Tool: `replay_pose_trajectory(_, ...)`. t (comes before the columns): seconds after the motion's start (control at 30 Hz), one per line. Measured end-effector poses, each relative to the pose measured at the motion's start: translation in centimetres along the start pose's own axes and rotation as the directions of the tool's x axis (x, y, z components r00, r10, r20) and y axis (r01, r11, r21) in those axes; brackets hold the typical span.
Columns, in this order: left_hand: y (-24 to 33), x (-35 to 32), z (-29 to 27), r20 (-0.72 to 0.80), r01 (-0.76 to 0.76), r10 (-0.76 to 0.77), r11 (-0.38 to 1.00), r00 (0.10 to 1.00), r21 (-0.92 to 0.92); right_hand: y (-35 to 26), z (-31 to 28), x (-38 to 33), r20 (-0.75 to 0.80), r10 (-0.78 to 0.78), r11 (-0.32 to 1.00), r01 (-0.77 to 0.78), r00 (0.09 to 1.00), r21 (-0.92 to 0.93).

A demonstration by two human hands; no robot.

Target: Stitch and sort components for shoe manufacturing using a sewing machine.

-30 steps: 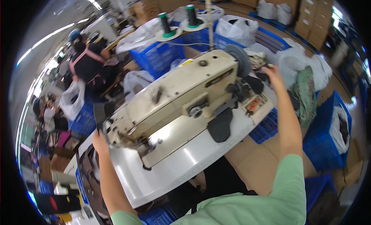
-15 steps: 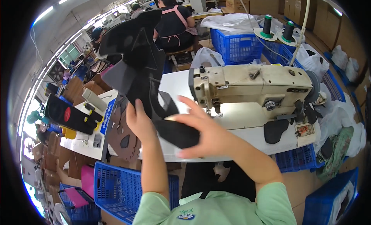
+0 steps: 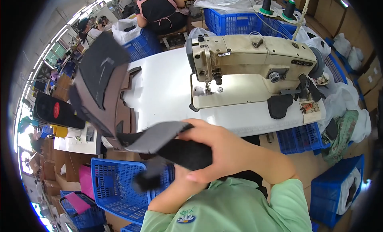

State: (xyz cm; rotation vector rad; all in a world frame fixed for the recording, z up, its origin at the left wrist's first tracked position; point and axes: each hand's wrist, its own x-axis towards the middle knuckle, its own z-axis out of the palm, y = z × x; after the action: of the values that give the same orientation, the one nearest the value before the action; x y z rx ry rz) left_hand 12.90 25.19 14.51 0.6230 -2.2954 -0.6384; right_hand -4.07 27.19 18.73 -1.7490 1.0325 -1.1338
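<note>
My right hand (image 3: pixel 219 146) is closed round a folded black fabric piece (image 3: pixel 189 154), thumb beneath and fingers over the top. A grey flap (image 3: pixel 159 134) of the piece reaches left, and a dark end hangs blurred below it. My left hand (image 3: pixel 184 178) is low against the underside, close to the right hand; its fingers are hidden. Beyond the flap, at the table's left end, a large black panel (image 3: pixel 101 68) stands up, smeared by motion. Brown cut pieces (image 3: pixel 127 116) lie against it; where one ends and the other begins I cannot tell.
A cream sewing machine (image 3: pixel 251 58) stands on the white table (image 3: pixel 159 88). A small black cut piece (image 3: pixel 280 106) lies at its front right. Thread cones (image 3: pixel 267 2) are behind. Below left is a blue basket (image 3: pixel 115 188). Another person (image 3: pixel 161 12) sits beyond the table.
The fabric piece has come down toward my body, with its grey side turned up. My left hand has dropped below it, and the right hand has closed on it. The view has tilted down.
</note>
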Motion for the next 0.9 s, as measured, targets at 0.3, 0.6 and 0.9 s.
replay_pose_trajectory(0.3,-2.7,-1.9,-1.1,0.123,-0.173,0.224,0.929,0.967,-0.328,5.2,-6.3,-6.8,0.036,0.485,0.874,-0.484,0.874,-0.039)
replay_pose_trajectory(0.6,-17.3,8.0,5.9,0.126,0.004,-0.002,1.000,0.992,-0.017,9.8,-9.2,-6.9,0.178,0.617,0.786,-0.612,0.766,-0.092)
replay_pose_trajectory(0.9,-16.4,6.3,6.3,0.333,0.043,-0.052,0.998,0.941,0.035,13.4,-8.5,-10.5,0.101,0.708,0.662,-0.706,0.699,0.251)
